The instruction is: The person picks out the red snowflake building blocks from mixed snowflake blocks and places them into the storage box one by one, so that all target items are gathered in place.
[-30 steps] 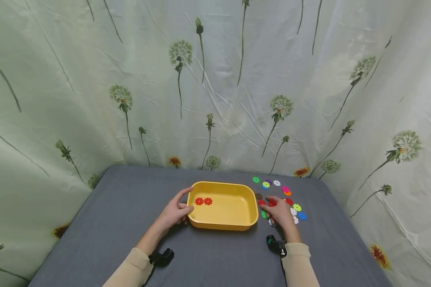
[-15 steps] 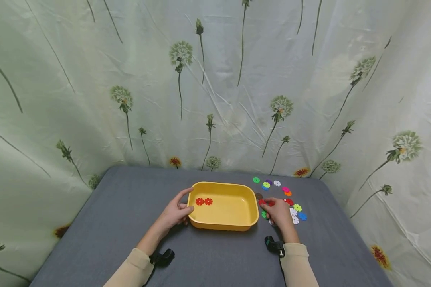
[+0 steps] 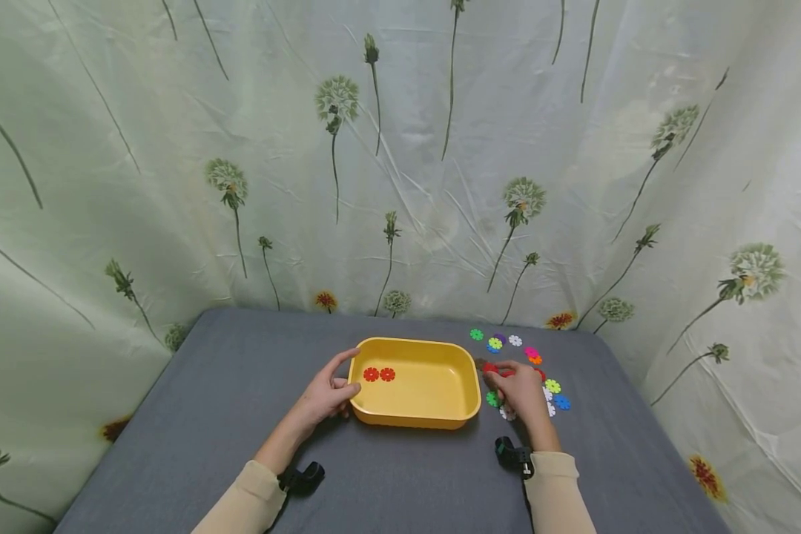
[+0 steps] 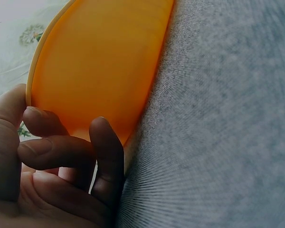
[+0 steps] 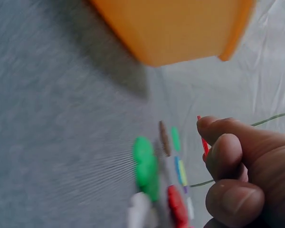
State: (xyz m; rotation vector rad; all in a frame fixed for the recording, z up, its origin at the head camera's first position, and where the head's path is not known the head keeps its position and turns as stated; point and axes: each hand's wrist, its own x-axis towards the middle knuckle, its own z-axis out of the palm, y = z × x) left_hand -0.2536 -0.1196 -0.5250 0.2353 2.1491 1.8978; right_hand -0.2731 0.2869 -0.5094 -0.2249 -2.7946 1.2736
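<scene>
Red, the disc (image 3: 490,368) we're pinching in our right hand (image 3: 521,386) could slip, being so thin; our left hand (image 3: 325,392) is gripping the yellow tray (image 3: 430,389).

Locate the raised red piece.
In the head view, the red piece is pinched in the right hand, just right of the tray, beside the brown piece. The right wrist view shows it clear of the table.

Pale, faintly shiny curtain cloth (image 3: 427,170) hangs in front of me and down both sides, creased and printed with long-stemmed dandelions (image 3: 337,99) and orange blooms (image 3: 325,301). A grey cloth-topped table (image 3: 400,482) reaches its foot, and the light falls brightest toward the right.
</scene>
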